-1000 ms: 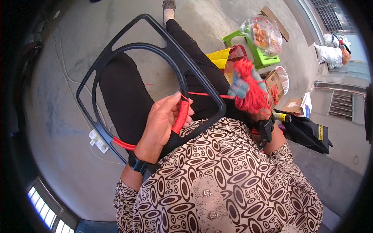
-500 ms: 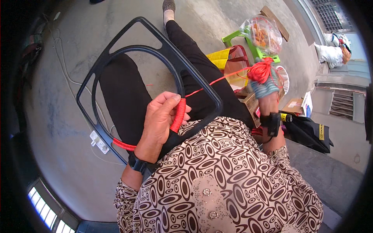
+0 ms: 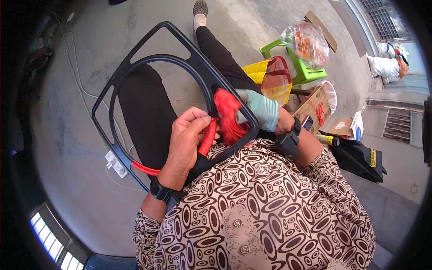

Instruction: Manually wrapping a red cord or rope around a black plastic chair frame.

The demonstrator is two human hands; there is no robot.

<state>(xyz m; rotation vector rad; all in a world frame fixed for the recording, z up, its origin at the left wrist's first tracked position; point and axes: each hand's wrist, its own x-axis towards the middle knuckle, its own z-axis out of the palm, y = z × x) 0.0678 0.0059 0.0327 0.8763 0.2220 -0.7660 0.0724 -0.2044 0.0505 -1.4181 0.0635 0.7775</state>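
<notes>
Resting across the lap, the black frame (image 3: 148, 58) runs from the knees to the waist, its inner ring wrapped in red cord (image 3: 208, 137) along the near edge. The left hand (image 3: 184, 146) is closed around that wrapped stretch, fingers curled over the rim and thumb on top, holding the frame steady. A second run of red wrap shows lower on the ring, below the wrist. The right hand (image 3: 263, 114), in a pale teal glove, is closed on a bundle (image 3: 229, 119) of loose red cord, held just inside the frame's right edge and close beside the left fingers. Both wrists carry black bands.

Surroundings noted:
- A white power strip (image 3: 116, 164) lies on the concrete floor just outside the frame's lower left side, with a white cable trailing away.
- A green stool (image 3: 306, 74) stands to the right, bearing a clear bag (image 3: 308, 42) of orange items.
- A yellow and red bag (image 3: 270, 76) sits beside the stool.
- A wooden crate (image 3: 312, 105) stands nearer the right arm.
- A black bag (image 3: 360, 155) lies on the floor at far right.
</notes>
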